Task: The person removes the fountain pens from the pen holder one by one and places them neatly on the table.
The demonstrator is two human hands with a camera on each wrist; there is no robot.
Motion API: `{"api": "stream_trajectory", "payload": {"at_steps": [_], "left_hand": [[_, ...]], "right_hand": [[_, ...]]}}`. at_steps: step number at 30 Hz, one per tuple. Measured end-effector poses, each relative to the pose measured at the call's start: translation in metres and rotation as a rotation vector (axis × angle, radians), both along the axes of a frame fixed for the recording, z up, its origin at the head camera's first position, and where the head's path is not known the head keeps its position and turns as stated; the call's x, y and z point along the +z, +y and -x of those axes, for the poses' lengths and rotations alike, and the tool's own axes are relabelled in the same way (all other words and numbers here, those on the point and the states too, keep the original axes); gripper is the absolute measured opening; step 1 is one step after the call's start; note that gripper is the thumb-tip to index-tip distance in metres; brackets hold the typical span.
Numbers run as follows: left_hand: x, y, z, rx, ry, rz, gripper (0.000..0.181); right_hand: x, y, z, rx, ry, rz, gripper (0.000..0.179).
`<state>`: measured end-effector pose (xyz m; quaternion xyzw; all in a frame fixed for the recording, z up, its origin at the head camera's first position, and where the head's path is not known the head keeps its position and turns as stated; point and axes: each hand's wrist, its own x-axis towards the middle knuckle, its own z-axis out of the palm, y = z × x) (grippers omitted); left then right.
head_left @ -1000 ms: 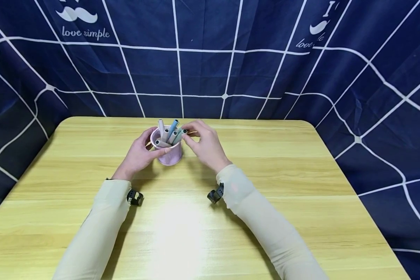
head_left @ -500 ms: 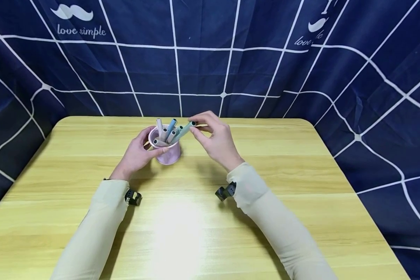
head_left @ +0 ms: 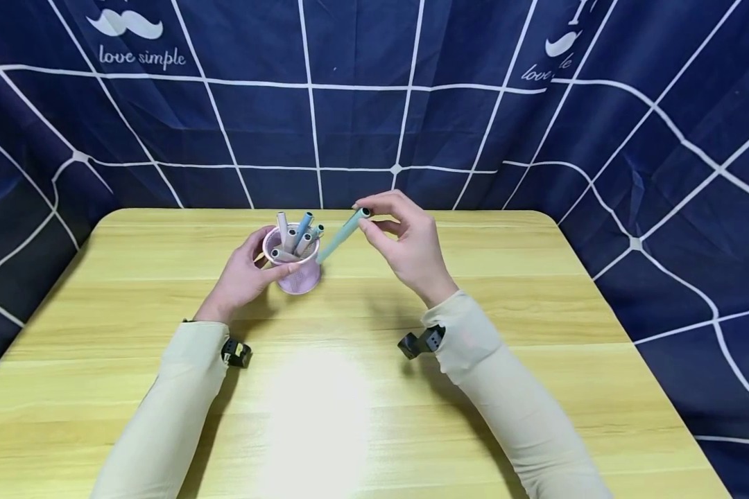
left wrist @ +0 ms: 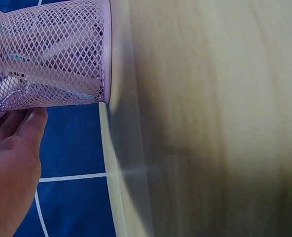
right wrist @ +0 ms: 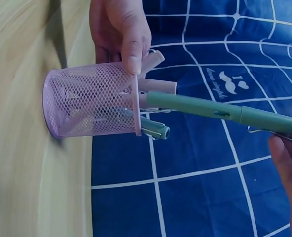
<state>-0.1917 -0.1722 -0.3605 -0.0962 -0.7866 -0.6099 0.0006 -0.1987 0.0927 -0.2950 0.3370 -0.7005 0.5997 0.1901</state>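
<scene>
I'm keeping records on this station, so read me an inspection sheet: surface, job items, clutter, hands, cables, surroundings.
Surface: wood-grain table, bright glare towards the front.
Job items: pink mesh cup upright on the table, holding several pens; green pen tilted, lower end beside the cup.
Clutter: nothing seen.
Hands: left hand grips the cup; right hand pinches the green pen near its upper end.
Cables: nothing seen.
Surroundings: dark blue cloth with white grid lines.
</scene>
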Motion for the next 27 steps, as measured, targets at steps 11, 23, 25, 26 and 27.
{"api": "stream_trajectory", "payload": {"at_steps": [11, 23, 25, 26, 27], "left_hand": [[-0.026, -0.008, 0.019, 0.000, -0.001, 0.031, 0.077], [-0.027, -0.008, 0.020, -0.007, -0.001, -0.004, 0.080], [-0.027, -0.008, 0.019, -0.006, 0.002, -0.007, 0.080], [-0.028, -0.008, 0.019, -0.007, 0.002, -0.008, 0.079], [-0.028, -0.008, 0.019, -0.006, 0.000, -0.005, 0.079]], "right_hand": [[-0.009, 0.015, 0.011, 0.034, -0.188, 0.019, 0.018], [-0.031, 0.022, 0.031, 0.017, -0.565, -0.130, 0.017], [-0.036, 0.022, 0.036, 0.014, -0.608, -0.141, 0.017], [-0.039, 0.022, 0.037, 0.008, -0.623, -0.153, 0.017], [-0.041, 0.022, 0.039, 0.002, -0.638, -0.163, 0.016]]}}
